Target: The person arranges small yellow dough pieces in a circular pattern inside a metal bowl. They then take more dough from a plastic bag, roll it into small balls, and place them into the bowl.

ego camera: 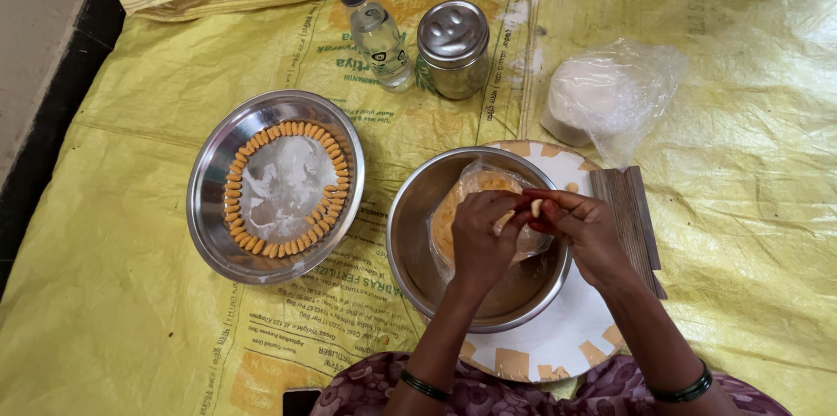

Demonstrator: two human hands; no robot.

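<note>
I see both hands over a round steel bowl (pixel 418 233), smooth and shiny inside. The left hand (pixel 479 237) and the right hand (pixel 580 224) are together, fingertips pinched on a small pale dough piece (pixel 535 207) between them. Under the hands lies a thin clear plastic bag (pixel 462 207) with orange dough in it, partly hidden by the left hand. The bowl stands on a round white board (pixel 558 337) with orange patches at the rim; a ribbed wooden tool (pixel 632 207) lies at its right side, partly covered by the right hand.

To the left is a wide steel plate (pixel 214 207), where short orange dough sticks (pixel 261 246) form a ring around white powder. Further away stand a clear bottle (pixel 375 32) with a grey cap, a steel shaker (pixel 453 50) and a crumpled bag of white flour (pixel 602 98). All rests on a woven yellow sack sheet (pixel 113 294). I cannot make out the dark object cut off at the lower edge.
</note>
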